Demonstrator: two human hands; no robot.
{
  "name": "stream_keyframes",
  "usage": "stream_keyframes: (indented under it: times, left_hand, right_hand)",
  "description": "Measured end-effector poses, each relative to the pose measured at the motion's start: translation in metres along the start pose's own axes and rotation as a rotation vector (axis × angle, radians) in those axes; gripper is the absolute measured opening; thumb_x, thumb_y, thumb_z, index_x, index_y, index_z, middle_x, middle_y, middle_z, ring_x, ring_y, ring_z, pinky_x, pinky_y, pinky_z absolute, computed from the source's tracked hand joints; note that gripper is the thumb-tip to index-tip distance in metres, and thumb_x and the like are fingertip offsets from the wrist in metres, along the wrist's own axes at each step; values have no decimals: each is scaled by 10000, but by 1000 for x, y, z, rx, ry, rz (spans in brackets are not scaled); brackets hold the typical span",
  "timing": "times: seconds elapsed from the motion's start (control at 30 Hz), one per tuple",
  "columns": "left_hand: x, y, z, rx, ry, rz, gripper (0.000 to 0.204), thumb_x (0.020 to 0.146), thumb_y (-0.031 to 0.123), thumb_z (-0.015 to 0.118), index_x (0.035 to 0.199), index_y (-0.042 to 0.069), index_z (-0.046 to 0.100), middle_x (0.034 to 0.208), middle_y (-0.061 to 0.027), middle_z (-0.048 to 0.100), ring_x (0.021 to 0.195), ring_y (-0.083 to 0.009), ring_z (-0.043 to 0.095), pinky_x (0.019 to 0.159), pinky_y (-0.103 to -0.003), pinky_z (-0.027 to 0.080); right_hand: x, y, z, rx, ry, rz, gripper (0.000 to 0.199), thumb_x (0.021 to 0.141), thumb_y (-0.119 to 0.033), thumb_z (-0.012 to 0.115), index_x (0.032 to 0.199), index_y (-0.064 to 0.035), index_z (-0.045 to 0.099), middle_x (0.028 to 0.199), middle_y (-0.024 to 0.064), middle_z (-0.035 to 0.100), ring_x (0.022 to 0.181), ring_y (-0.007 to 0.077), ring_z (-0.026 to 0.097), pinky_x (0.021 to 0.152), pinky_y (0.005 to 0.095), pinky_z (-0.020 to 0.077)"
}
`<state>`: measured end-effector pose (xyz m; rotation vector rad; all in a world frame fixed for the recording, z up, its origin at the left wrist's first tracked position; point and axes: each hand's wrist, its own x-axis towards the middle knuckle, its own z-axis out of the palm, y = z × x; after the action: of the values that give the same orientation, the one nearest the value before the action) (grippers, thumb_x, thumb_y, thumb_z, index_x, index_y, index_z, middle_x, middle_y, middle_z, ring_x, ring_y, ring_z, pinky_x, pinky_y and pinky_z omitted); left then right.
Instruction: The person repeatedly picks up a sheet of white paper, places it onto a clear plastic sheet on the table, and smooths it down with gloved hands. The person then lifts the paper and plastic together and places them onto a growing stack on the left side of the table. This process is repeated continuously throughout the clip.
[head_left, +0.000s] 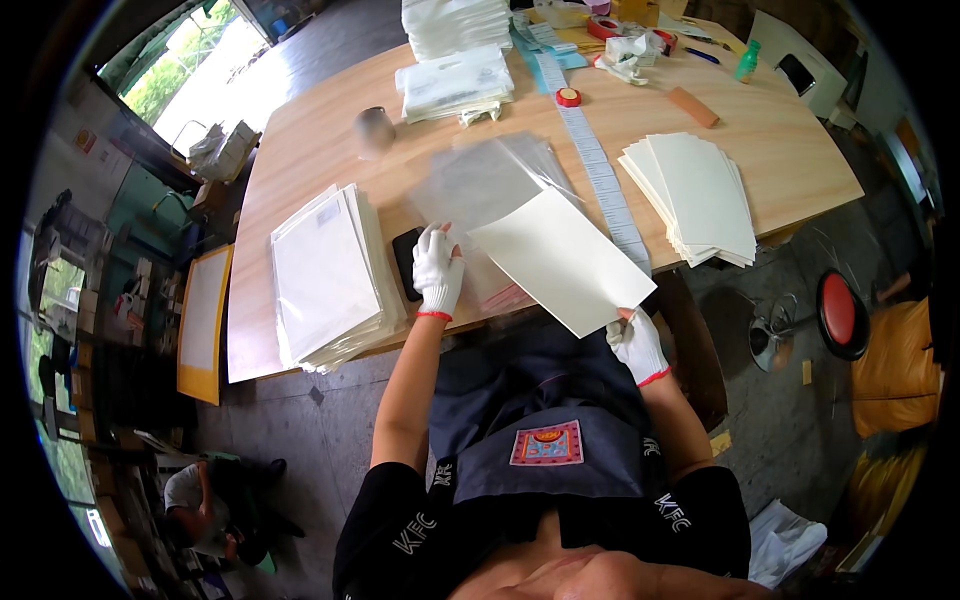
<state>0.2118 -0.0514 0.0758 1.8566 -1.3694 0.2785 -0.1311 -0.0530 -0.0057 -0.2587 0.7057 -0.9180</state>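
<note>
Right hand pinches a cream card sheet by its corner; left hand, fingers flat, pins clear sleeves on the table. Keeping the sheet level probably helps.

We are in a small packing workshop: the long wooden surface carries stacks of cream cards, piles of bagged sheets, clear sleeves and tape rolls, over a bare concrete floor with a red stool.
</note>
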Motion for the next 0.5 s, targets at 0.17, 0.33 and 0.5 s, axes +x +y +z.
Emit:
stream_keyframes:
  times: [0.17, 0.33, 0.5]
  left_hand:
    - [15, -35, 23, -34, -352, 122, 284, 747, 95, 533, 1025, 96, 593, 1031, -97, 591, 991, -310, 525, 846, -386, 439]
    - [30, -16, 25, 78, -572, 46, 320, 691, 100, 609, 1008, 142, 615, 980, -93, 591, 955, -301, 548, 797, -399, 461]
    - [32, -15, 32, 89, -559, 19, 280, 694, 103, 619, 970, 146, 615, 992, -88, 587, 978, -295, 546, 772, -407, 477]
  right_hand:
    - [13, -17, 2, 12, 78, -61, 222, 779, -42, 535, 996, -72, 569, 888, 61, 623, 664, 149, 608, 481, 238, 491]
    - [33, -64, 11, -139, -87, -143, 277, 793, -78, 516, 1062, -14, 534, 974, 79, 620, 806, 164, 623, 622, 228, 534]
    - [43, -79, 29, -85, 33, -113, 277, 788, -80, 516, 1062, -38, 515, 908, 67, 604, 718, 139, 611, 517, 212, 509]
